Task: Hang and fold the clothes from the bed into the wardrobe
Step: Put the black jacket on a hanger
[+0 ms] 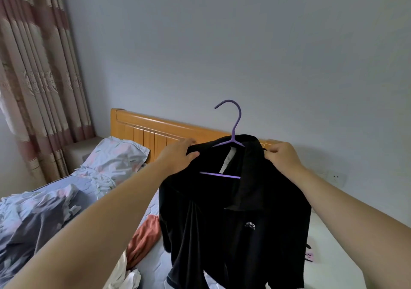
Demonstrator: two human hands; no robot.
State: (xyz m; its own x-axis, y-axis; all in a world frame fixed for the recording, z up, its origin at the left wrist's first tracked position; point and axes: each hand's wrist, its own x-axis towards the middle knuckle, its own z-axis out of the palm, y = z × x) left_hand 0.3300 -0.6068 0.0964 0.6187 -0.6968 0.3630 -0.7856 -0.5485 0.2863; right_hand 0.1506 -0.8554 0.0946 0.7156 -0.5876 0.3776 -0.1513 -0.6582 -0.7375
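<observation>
A black collared shirt (pixel 233 228) with a small white logo hangs on a purple hanger (pixel 233 131), held up in the air over the bed (pixel 151 264). My left hand (pixel 178 155) grips the shirt's left shoulder by the collar. My right hand (pixel 282 157) pinches the right shoulder at the hanger's end. The hanger's hook points up and left, and its lower bar shows through the neck opening. Under the shirt on the bed lie an orange garment (pixel 144 239) and white clothes (pixel 129 277).
A wooden headboard (pixel 144 131) stands against the plain wall. A floral pillow (pixel 115 155) and a crumpled floral blanket (pixel 37 217) fill the bed's left side. Striped curtains (pixel 37 66) hang at the left. A wall socket (pixel 337 178) sits at the right.
</observation>
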